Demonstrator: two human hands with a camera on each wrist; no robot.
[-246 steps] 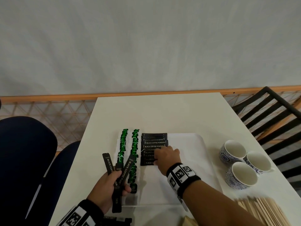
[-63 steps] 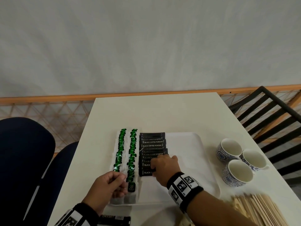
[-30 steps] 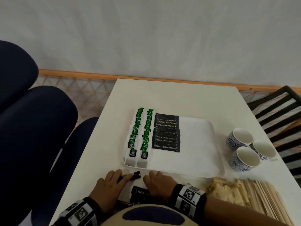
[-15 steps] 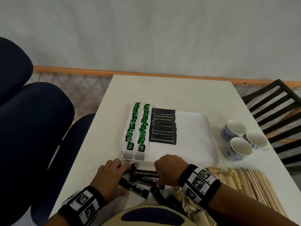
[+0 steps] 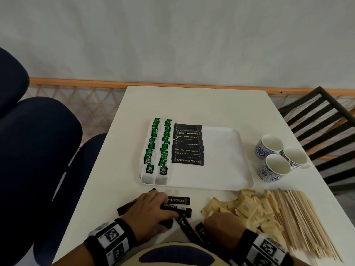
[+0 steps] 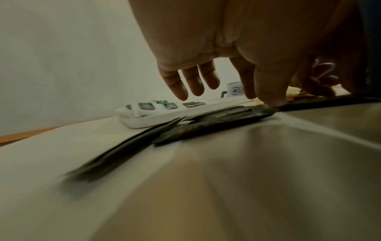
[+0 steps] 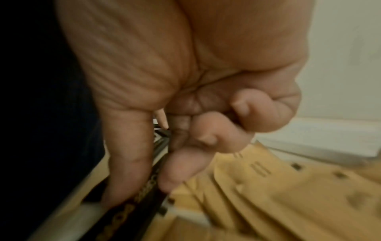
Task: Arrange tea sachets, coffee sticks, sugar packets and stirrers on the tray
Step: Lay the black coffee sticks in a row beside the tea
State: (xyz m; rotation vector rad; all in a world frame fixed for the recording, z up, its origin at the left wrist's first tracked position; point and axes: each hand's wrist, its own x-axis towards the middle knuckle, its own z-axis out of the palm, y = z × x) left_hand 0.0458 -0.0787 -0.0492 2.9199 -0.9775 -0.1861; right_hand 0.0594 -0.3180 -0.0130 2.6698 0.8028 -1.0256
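Note:
A white tray (image 5: 226, 166) holds two rows of green tea sachets (image 5: 157, 148) on its left and a stack of black coffee sticks (image 5: 187, 144) beside them. Several loose coffee sticks (image 5: 177, 201) lie on the table in front of the tray. My left hand (image 5: 153, 206) rests flat on them, fingers spread; in the left wrist view its thumb (image 6: 268, 96) presses a dark stick (image 6: 216, 120). My right hand (image 5: 219, 223) is at the front edge beside the sugar packets (image 5: 245, 208). It (image 7: 144, 192) pinches a black coffee stick (image 7: 132, 210) between thumb and forefinger.
Wooden stirrers (image 5: 299, 217) lie fanned at the front right, next to the sugar packets (image 7: 268, 187). Three blue-patterned cups (image 5: 274, 158) stand right of the tray. Dark blue chairs (image 5: 38, 150) are on the left, a black slatted chair (image 5: 322, 116) on the right.
Both hands have left the tray and come down to the loose sticks at the front. In the last half second my right hand drew back toward the table edge, beside the sugar packets.

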